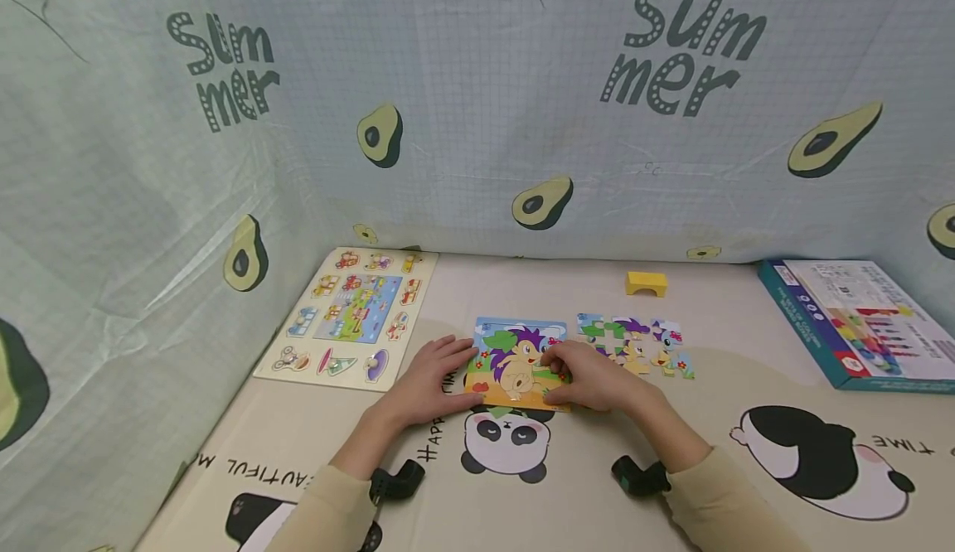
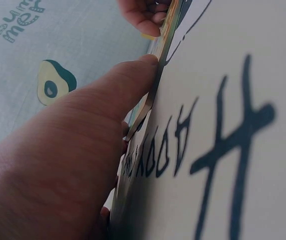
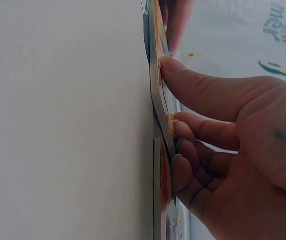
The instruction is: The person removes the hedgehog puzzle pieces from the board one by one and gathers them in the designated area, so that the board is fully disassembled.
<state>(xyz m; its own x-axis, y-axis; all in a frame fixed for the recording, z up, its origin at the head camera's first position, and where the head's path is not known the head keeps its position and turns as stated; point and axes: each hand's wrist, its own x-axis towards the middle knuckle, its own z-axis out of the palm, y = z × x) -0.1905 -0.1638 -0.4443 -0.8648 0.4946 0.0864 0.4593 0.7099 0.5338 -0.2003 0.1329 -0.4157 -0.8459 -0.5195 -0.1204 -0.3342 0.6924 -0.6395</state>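
Observation:
A hedgehog jigsaw puzzle [image 1: 515, 365] in a flat tray lies in front of me, above the printed panda face. My left hand [image 1: 435, 380] rests along its left edge with fingers fairly straight. In the left wrist view, the left thumb [image 2: 137, 75] touches the puzzle's near edge. From the right, my right hand [image 1: 597, 378] grips the puzzle's edge area with curled fingers. Its thumb [image 3: 198, 87] lies on the picture near the front edge, and the fingertips meet the right side. Whether a single piece is under those fingers is hidden.
Just right of the puzzle lie several loose-looking jigsaw pieces [image 1: 634, 349]. A wooden peg puzzle board [image 1: 279, 357] lies at the left. A yellow arch block [image 1: 646, 283] stands at the back, and a teal box [image 1: 809, 332] sits at the far right. Curtain-like cloth [image 1: 462, 63] bounds the table.

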